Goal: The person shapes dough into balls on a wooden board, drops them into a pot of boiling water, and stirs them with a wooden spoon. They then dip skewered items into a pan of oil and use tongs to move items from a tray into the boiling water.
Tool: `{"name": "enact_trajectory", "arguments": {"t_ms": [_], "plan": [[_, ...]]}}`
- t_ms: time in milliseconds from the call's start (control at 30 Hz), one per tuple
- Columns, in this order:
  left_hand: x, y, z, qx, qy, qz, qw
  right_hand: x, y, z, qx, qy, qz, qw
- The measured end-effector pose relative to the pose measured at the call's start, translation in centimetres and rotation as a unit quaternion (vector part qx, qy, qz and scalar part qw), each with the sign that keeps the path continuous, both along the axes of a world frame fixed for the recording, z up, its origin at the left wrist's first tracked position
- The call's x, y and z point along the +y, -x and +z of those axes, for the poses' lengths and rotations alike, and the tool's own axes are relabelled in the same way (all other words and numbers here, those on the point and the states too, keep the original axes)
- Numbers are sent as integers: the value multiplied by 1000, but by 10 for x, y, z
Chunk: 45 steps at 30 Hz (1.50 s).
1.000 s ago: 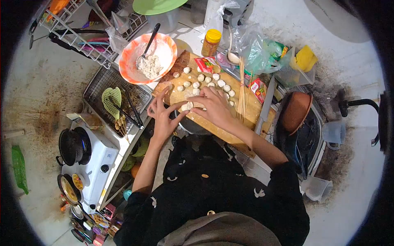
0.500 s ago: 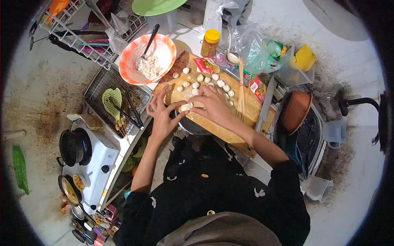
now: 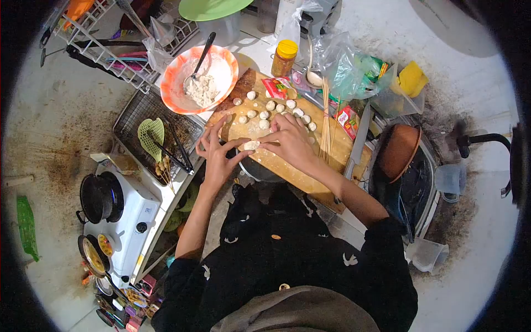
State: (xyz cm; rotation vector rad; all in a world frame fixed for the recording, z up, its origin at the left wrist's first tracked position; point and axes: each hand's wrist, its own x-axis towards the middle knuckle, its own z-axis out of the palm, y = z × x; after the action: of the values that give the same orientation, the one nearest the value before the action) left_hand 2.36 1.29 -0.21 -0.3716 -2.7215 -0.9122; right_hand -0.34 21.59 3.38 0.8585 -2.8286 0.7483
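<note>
A small whitish piece of dough (image 3: 251, 145) is held between my two hands, over the near left edge of the wooden board (image 3: 287, 159). My left hand (image 3: 219, 152) pinches it from the left with thumb and fingertips, the other fingers spread. From the right, my right hand (image 3: 290, 142) presses its thumb and fingertips on the same piece. Beyond my hands, several small round dough balls (image 3: 270, 105) lie on the board. An orange-and-white bowl (image 3: 167, 88) at the back left holds more crumbly dough and a dark-handled spoon (image 3: 206, 52).
Bamboo skewers (image 3: 325, 124) and a large knife (image 3: 359, 138) lie along the board's right side. A yellow-lidded jar (image 3: 283, 59) and red packets (image 3: 347, 120) stand near its back. To the left are a wire-mesh tray (image 3: 128, 116) and a stove (image 3: 133, 216) with a pan.
My fingers have shifted slightly around the dough piece, the right fingertips drawing a little closer together. The bowl, board and dough balls stay in place.
</note>
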Motion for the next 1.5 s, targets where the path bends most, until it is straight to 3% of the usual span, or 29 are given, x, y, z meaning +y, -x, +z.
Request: {"name": "enact_trajectory", "arguments": {"t_ms": [367,467,533,800,1000,1167,1267,1500], "plan": [[-7,2,0,1,6,-11,1000,-1,4,-3,-11,40,7,999],[-7,3,-6,10,-74,-32,997,-3,3,-3,12,37,27,999],[-3,-2,2,16,12,6,1000,-3,1,0,27,22,26,999],[0,-9,1,20,7,0,1000,-3,-6,3,22,3,23,999],[2,-11,1,19,-1,1,1000,-7,-10,1,42,53,17,998],[1,-8,-7,6,-26,1,1000,-2,-13,-5,104,-29,63,992],[2,-7,-3,11,-30,7,999,-3,-13,-2,63,46,38,996],[5,-5,5,10,-24,7,1000,-1,-16,-5,70,-22,53,996]]}}
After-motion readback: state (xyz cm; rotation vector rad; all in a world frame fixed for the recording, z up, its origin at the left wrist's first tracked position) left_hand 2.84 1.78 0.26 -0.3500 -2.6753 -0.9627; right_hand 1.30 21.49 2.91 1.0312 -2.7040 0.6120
